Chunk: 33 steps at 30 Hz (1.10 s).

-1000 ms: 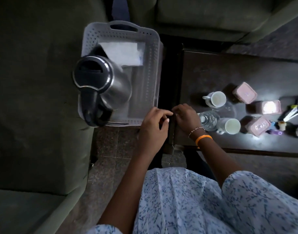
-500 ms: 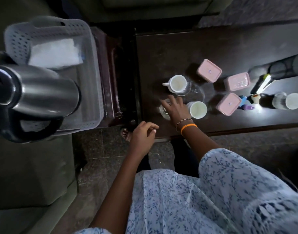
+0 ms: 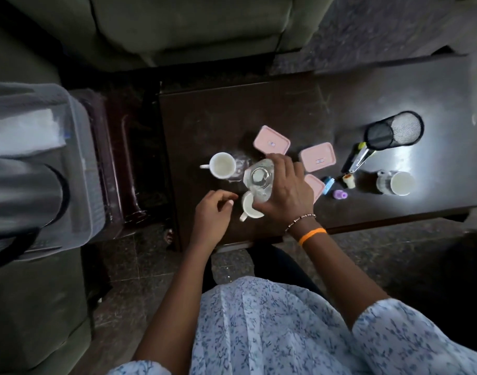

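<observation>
Since our right hand (image 3: 288,190) has now grabbed the water bottle (image 3: 259,178) right by the nearest white cup (image 3: 248,208), we think our empty, loose left hand (image 3: 213,212) can open it.

Wood, plastic, glaze, steel
The table (image 3: 232,112) is gleaming as glossy dark wood; the bottle (image 3: 259,185) is showing clear plastic, the cup (image 3: 222,165) is shining glazed white, the pink lid (image 3: 271,140) is looking matt, the kettle (image 3: 20,190) is glinting as brushed steel.

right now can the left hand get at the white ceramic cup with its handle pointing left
Probably yes: the left hand hovers close to that white ceramic cup, with only bare dark wooden table between them.
</observation>
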Tool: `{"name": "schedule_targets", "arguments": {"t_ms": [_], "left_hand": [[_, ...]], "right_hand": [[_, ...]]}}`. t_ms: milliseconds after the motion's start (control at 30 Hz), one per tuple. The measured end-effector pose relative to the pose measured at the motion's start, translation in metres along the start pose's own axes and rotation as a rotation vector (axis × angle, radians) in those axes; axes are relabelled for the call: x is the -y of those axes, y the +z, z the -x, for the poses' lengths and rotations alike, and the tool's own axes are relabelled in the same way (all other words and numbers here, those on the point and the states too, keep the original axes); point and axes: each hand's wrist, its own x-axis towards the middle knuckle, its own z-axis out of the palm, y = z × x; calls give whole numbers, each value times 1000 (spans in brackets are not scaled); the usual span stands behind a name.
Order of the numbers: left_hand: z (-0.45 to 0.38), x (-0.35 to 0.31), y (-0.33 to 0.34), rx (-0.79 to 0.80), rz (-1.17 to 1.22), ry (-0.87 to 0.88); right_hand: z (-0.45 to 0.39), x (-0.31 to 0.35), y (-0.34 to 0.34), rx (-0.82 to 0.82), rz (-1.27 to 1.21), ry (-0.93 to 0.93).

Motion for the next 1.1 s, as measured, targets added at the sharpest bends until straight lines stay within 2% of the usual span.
{"name": "schedule_targets", "arguments": {"t_ms": [267,467,667,900,1100], "left_hand": [[-30,-61,57,27,94,8],[-50,-80,73,48,84,5],[-59,-81,74,22,191,-71],[-62,-71,59,5,274,-34],[-58,-59,24,-77,395,-26]], "right_hand": [[-70,-79,-34,-107,-14,149],[-108,-110,-24,-41,-15,179],[-120,-117,-4,53,21,233],[-116,-120,6,101,13,310],[-113,-105,2,132,13,274]]}}
